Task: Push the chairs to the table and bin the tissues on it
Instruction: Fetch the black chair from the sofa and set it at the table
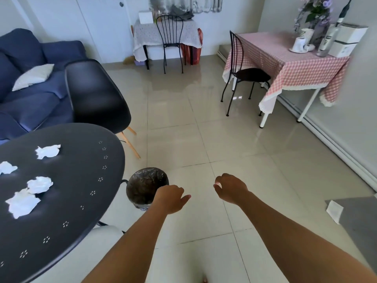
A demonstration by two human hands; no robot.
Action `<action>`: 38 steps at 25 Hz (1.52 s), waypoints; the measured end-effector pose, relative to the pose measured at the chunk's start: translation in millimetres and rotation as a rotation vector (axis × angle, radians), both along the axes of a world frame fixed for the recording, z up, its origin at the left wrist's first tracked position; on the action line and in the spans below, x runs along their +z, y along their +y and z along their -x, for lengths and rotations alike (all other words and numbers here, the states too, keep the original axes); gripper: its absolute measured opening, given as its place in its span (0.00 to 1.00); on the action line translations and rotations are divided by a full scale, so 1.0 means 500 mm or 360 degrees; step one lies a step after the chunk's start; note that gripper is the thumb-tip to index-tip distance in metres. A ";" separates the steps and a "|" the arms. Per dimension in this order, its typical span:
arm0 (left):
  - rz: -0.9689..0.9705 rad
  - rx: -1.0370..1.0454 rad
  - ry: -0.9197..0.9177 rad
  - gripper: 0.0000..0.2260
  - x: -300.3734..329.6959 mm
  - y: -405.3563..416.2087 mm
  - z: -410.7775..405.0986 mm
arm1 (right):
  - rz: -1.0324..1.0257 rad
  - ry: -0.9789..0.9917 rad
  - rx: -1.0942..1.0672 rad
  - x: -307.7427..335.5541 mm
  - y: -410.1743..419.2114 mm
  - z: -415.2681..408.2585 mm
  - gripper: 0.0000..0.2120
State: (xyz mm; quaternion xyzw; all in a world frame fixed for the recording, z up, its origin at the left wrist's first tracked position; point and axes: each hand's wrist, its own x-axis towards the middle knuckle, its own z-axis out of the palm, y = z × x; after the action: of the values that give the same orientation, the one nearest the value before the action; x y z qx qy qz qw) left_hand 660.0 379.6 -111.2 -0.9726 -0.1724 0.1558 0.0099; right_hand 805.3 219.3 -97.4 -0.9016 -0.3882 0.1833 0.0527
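Both hands are extended over the tiled floor (234, 139) with nothing held. The left hand (170, 199) is loosely curled, thumb pointing right, just right of and partly in front of the bin (144, 184). The right hand (231, 188) is likewise half closed and empty, well apart from any object. The bin, lined with a dark bag, is seen on the floor beside the near right edge of the round black table (81, 201). Four crumpled tissues (39, 184) are scattered on the left part of the tabletop. A black chair (95, 94) with wooden legs is placed at the table's far side. Part of a white chair (106, 231) is visible under its near edge.
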 end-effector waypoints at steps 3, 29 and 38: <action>-0.0005 0.0065 0.0027 0.25 0.005 0.078 -0.108 | 0.0008 0.0035 0.0019 0.000 0.075 -0.114 0.17; 0.0291 0.0999 0.0200 0.24 -0.088 0.815 -0.851 | 0.0242 0.0405 0.0540 -0.123 0.943 -0.959 0.17; 0.0311 0.1115 0.0281 0.24 -0.074 1.171 -1.055 | 0.0265 0.0380 0.0664 -0.141 1.319 -1.177 0.15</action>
State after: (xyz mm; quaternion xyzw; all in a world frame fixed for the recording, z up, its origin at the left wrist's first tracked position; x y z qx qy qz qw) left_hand 1187.3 965.0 -148.4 -0.8338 -0.4776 0.2486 -0.1220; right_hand 1393.8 878.8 -167.9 -0.7752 -0.5405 0.3267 -0.0152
